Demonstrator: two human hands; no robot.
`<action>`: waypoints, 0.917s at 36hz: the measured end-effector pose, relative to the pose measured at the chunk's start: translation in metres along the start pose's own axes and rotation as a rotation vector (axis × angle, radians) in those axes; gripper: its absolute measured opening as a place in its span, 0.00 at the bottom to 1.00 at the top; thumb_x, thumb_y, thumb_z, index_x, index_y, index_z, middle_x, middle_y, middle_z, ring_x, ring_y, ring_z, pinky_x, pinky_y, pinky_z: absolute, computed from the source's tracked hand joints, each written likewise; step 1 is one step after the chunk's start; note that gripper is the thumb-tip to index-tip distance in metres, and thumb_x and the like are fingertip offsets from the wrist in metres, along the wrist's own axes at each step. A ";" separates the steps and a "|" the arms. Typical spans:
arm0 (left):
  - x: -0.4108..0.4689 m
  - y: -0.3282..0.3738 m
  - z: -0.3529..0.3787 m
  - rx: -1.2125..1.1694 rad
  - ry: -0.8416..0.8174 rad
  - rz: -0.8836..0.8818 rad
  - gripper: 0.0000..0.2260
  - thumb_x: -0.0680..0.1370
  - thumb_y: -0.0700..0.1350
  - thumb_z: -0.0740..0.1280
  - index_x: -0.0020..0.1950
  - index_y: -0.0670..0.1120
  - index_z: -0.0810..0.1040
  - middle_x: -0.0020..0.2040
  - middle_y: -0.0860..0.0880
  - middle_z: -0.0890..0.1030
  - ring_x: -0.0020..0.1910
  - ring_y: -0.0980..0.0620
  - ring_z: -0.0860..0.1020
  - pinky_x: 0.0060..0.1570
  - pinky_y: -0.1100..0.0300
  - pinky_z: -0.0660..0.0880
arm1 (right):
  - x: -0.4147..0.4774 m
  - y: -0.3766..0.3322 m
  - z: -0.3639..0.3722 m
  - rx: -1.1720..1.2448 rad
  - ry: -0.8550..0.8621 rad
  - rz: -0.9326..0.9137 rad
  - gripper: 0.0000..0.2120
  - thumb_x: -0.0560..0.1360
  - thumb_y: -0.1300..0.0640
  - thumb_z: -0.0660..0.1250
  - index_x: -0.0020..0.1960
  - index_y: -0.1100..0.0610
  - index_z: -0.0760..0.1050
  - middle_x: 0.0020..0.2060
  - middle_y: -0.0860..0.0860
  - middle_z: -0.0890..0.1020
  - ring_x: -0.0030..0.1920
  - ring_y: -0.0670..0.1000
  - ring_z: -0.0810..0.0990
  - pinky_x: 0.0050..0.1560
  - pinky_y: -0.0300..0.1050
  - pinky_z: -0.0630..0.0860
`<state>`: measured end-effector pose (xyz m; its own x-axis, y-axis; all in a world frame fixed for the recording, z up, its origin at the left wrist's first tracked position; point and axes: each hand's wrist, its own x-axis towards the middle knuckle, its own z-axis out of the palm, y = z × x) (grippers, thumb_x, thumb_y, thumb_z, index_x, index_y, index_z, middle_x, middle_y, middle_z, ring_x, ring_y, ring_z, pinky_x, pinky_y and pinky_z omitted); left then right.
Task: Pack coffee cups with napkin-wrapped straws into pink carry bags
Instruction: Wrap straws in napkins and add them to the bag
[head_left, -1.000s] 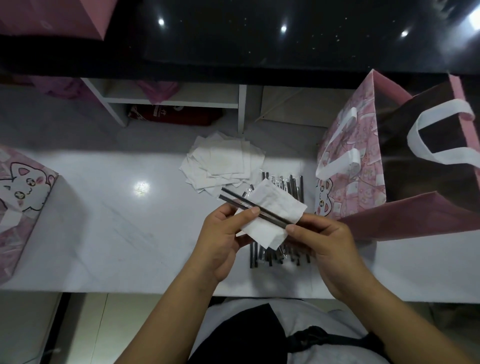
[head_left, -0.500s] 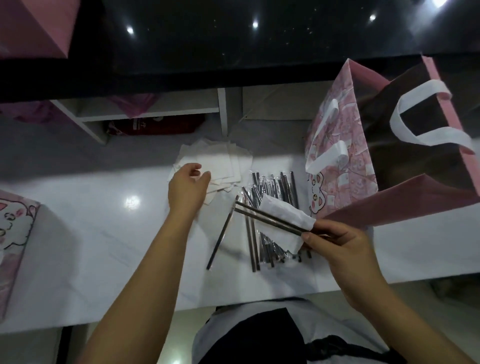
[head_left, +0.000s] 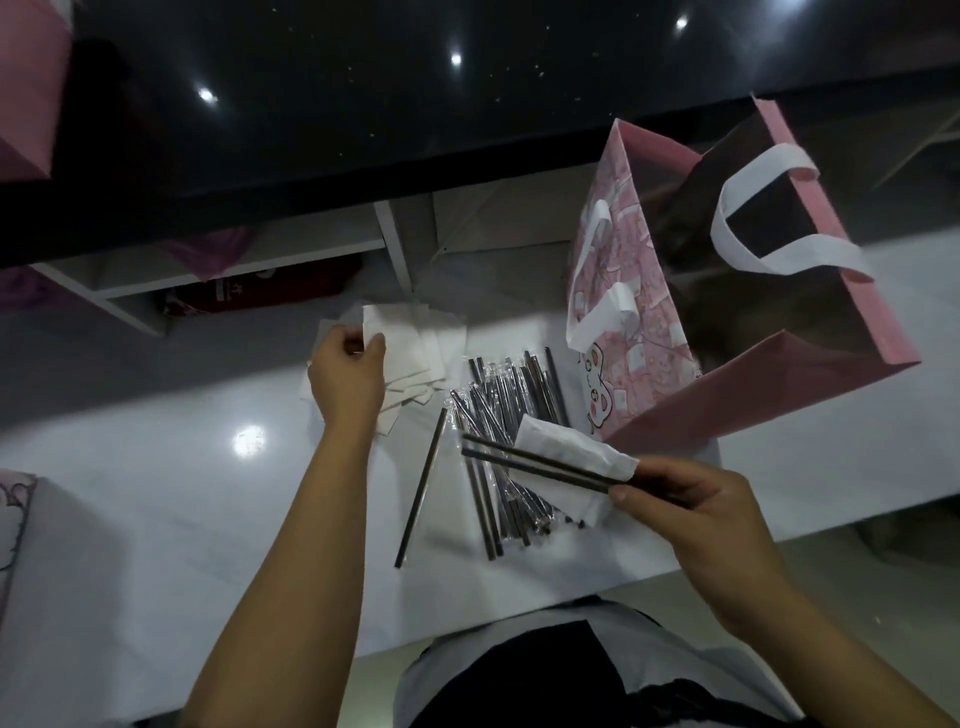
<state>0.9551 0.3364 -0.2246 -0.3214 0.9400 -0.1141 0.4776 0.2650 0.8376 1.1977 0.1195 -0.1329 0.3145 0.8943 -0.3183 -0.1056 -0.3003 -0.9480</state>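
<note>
White counter (head_left: 156, 499): left hand (head_left: 345, 382) pinching napkin (head_left: 400, 338) off stack; right hand (head_left: 691, 514) gripping straws (head_left: 535, 465).

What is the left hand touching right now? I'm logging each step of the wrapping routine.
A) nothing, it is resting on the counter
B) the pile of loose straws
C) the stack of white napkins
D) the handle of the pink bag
C: the left hand pinches a sheet at the napkin stack, while the right hand holds two straws with a napkin.
</note>
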 end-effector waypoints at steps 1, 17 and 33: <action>-0.002 0.002 -0.004 -0.057 -0.024 -0.030 0.06 0.77 0.45 0.71 0.51 0.43 0.81 0.46 0.47 0.83 0.45 0.48 0.81 0.53 0.48 0.80 | 0.001 -0.002 -0.001 0.006 -0.037 0.004 0.11 0.69 0.71 0.73 0.45 0.57 0.87 0.41 0.57 0.87 0.43 0.50 0.85 0.46 0.36 0.80; -0.141 0.050 -0.058 -0.740 -1.024 -0.330 0.19 0.75 0.38 0.69 0.67 0.38 0.78 0.63 0.35 0.81 0.59 0.38 0.82 0.55 0.48 0.80 | 0.035 -0.016 0.005 0.089 -0.434 0.200 0.19 0.57 0.62 0.81 0.46 0.65 0.84 0.45 0.70 0.82 0.45 0.57 0.81 0.51 0.47 0.78; -0.178 0.057 -0.059 -0.838 -0.764 -0.420 0.15 0.70 0.28 0.66 0.55 0.33 0.84 0.57 0.33 0.83 0.55 0.39 0.83 0.52 0.53 0.82 | 0.045 -0.018 0.003 0.252 -0.495 0.448 0.30 0.63 0.67 0.73 0.65 0.62 0.74 0.36 0.55 0.78 0.40 0.55 0.81 0.41 0.50 0.80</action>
<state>0.9909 0.1709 -0.1250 0.3773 0.7734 -0.5094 -0.3170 0.6247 0.7136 1.2111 0.1659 -0.1301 -0.2689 0.7668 -0.5829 -0.3583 -0.6414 -0.6784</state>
